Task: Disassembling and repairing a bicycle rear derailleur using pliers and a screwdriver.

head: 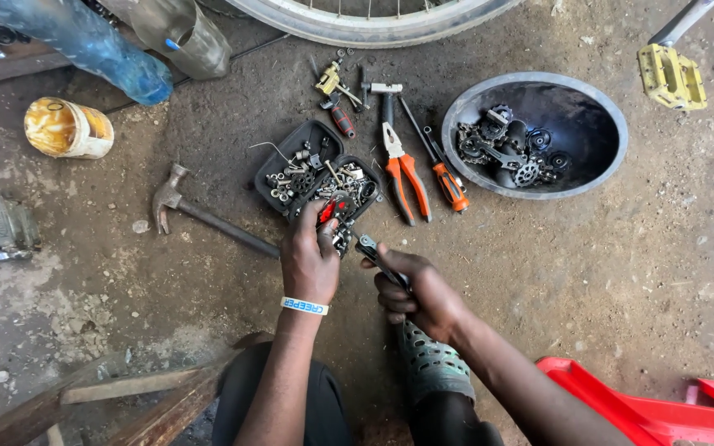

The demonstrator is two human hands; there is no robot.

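Digging: left hand [311, 263] is in the near compartment of the black parts case [317, 176], fingers curled down among the bits, pinching something small next to a red piece. Can't tell exactly what it has.
Right hand: right hand [417, 296] is closed around a dark metal tool [371, 250], gripped low, its tip sticking out just past the fingers.
Key relation: the case sits straight ahead of the hands on the ground, its long axis running from upper left to lower right. The left hand is already in it; the tool tip in the right hand points up-left at the near corner, just beside it but not in it. Left hand is clearly nearer.
Case count: one case, two open compartments, both full of nuts, bolts and washers, too many to count.
Beside the case: one pair of orange-handled pliers [402, 169], one orange-handled screwdriver [440, 168], one small red-handled tool [340, 118], all just right of it or above it.
Left of it: one claw hammer [208, 215], handle pointing toward the left hand.
Further out: one round grey bowl [613, 116] holding sprockets and derailleur parts, one yellow pedal [672, 78], one tin can [68, 128] on its side, one blue plastic bottle [92, 45], a wheel rim [365, 23] along the top, something red plastic [621, 405] at bottom right.
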